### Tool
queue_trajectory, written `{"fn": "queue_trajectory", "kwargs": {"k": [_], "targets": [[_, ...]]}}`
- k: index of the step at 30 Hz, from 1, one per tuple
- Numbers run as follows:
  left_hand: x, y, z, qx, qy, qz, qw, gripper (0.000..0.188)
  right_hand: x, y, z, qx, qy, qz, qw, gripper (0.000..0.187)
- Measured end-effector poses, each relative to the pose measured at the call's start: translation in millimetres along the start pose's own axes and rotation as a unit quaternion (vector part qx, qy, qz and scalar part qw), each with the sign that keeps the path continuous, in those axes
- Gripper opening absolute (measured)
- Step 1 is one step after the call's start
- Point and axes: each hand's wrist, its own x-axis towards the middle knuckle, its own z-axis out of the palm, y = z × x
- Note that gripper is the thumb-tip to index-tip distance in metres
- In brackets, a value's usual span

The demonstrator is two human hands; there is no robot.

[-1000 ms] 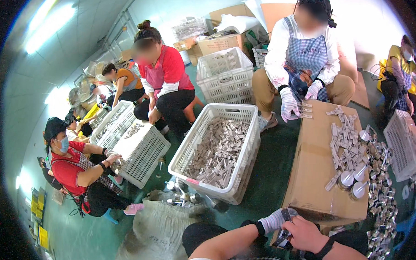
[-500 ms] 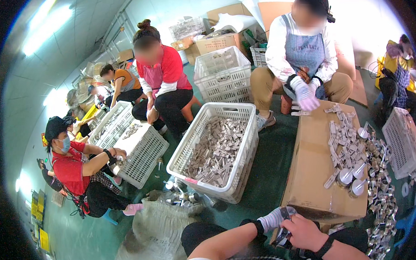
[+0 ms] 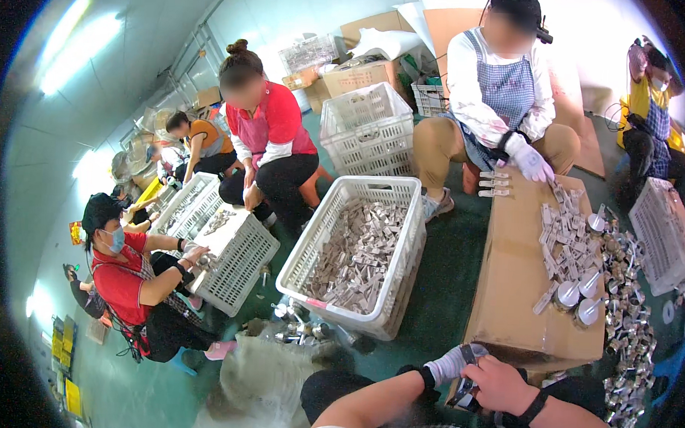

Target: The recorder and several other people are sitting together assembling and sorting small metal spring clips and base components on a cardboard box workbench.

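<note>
My left hand (image 3: 449, 365), in a pale striped glove, is closed low in front of me, close to the near edge of a cardboard box (image 3: 515, 273). Beside it my bare right hand (image 3: 501, 384) has its fingers curled. Between them is a shiny metal part (image 3: 467, 393), partly covered by the fingers, so its exact kind is unclear. On the box lies a heap of flat grey metal clips (image 3: 568, 237). Several round-capped metal pieces with thin stems (image 3: 567, 293) stand at its near right corner.
A white plastic crate (image 3: 298, 289) of similar clips stands left of the box. Many shiny metal pieces (image 3: 628, 352) cover the floor at right. Across the box sits a co-worker (image 3: 505, 91); others work at left beside crates. A pale sack (image 3: 257, 384) lies near my knee.
The co-worker's gloved hand has moved right, from the far left corner of the box to the clip heap, uncovering a short row of clips. My hands stay nearly in place.
</note>
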Motion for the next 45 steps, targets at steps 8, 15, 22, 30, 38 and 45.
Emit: {"fn": "queue_trajectory", "kwargs": {"k": [8, 15, 22, 30, 38, 45], "targets": [[-6.9, -27.3, -9.3, -0.034, -0.019, -0.004, 0.999, 0.022, 3.3, -7.7, -0.5, -0.002, -0.010, -0.004, 1.000, 0.033], [-1.7, 1.8, 4.5, -0.082, 0.013, -0.045, 0.996, 0.019, 1.0, -2.6, -0.2, -0.003, -0.011, 0.013, 1.000, 0.033], [-6.1, -19.2, -9.0, -0.026, -0.045, 0.024, 0.998, 0.023, 3.5, -5.6, 1.7, 0.009, -0.007, 0.007, 1.000, 0.033], [-4.0, -2.5, -4.8, 0.044, -0.035, 0.018, 0.998, 0.029, 2.4, -4.7, -1.1, 0.002, -0.001, 0.009, 1.000, 0.035], [-7.4, 4.4, -5.7, 0.077, -0.046, 0.006, 0.996, 0.026, 3.6, -6.9, -2.8, -0.001, -0.020, 0.001, 1.000, 0.035], [-7.8, 17.5, 9.4, -0.091, 0.035, -0.079, 0.992, 0.020, 0.6, -5.3, -1.8, -0.005, 0.002, -0.002, 1.000, 0.033]]}}
